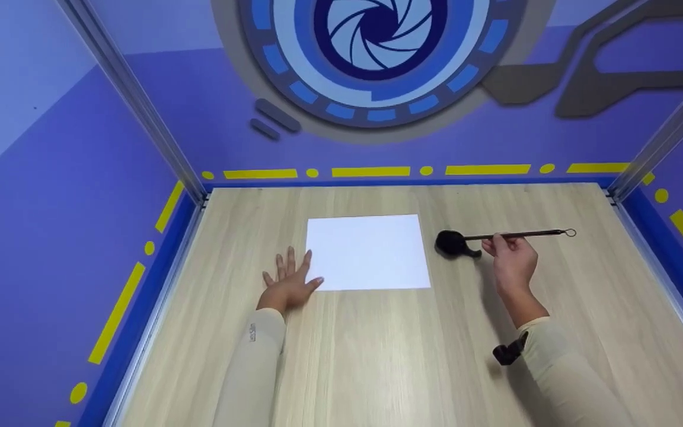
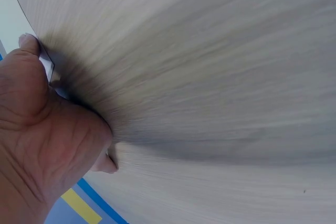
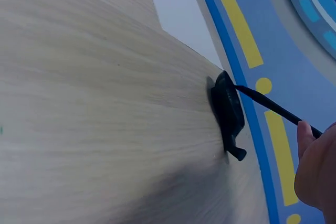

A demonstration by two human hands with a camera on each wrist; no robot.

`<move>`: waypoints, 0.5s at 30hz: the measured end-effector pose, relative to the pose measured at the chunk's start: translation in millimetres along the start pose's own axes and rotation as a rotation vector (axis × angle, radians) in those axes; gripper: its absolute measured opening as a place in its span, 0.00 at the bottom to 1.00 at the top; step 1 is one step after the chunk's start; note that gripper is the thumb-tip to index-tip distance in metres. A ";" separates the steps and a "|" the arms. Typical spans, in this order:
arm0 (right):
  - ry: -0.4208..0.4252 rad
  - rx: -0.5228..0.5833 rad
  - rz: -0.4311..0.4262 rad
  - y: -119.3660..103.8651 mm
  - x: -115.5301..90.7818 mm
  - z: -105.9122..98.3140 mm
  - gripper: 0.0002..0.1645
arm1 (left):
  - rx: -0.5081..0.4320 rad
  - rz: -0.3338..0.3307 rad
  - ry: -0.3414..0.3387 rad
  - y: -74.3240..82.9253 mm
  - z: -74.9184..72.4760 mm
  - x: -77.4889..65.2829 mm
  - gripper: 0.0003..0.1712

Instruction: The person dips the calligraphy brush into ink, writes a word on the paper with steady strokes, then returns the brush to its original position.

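A white sheet of paper (image 1: 367, 254) lies on the wooden tabletop. My left hand (image 1: 287, 286) rests at its left edge with fingers spread, the thumb and index fingertip touching the paper. In the left wrist view the palm of the left hand (image 2: 50, 129) shows beside the paper's corner. To the right of the sheet sits a small black ink dish (image 1: 450, 244) with a short curved handle. My right hand (image 1: 513, 261) pinches the dark shaft of a writing brush (image 1: 534, 233), which has a loop at its end. The brush's tip is at the ink dish (image 3: 227, 106), hidden in the black.
The wooden table (image 1: 371, 356) is bounded by blue-purple panels with yellow markings (image 1: 371, 172). Metal posts (image 1: 140, 101) stand at the back corners. A black wrist camera (image 1: 508, 351) is strapped to the right forearm.
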State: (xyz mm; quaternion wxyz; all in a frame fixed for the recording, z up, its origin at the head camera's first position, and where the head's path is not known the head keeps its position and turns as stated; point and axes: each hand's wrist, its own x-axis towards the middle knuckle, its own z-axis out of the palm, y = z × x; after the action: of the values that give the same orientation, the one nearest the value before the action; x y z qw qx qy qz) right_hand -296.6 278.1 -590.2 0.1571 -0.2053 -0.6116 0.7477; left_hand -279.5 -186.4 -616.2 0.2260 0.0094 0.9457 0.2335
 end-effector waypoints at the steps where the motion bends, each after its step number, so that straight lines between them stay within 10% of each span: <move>1: 0.002 -0.007 -0.003 2.2 0.2 0.9 0.10 | 0.000 0.002 0.000 -0.1 -0.1 0.3 0.48; 15: 0.001 -0.192 -0.068 12.4 1.7 0.4 0.12 | 0.003 -0.010 -0.011 -0.1 -1.4 2.5 0.47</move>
State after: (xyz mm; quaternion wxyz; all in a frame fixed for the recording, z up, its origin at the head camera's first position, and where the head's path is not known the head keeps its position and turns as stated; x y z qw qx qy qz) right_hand -298.0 276.1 -602.5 0.1622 -0.1990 -0.6870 0.6798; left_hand -282.3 -186.8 -616.2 0.2325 0.0062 0.9448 0.2307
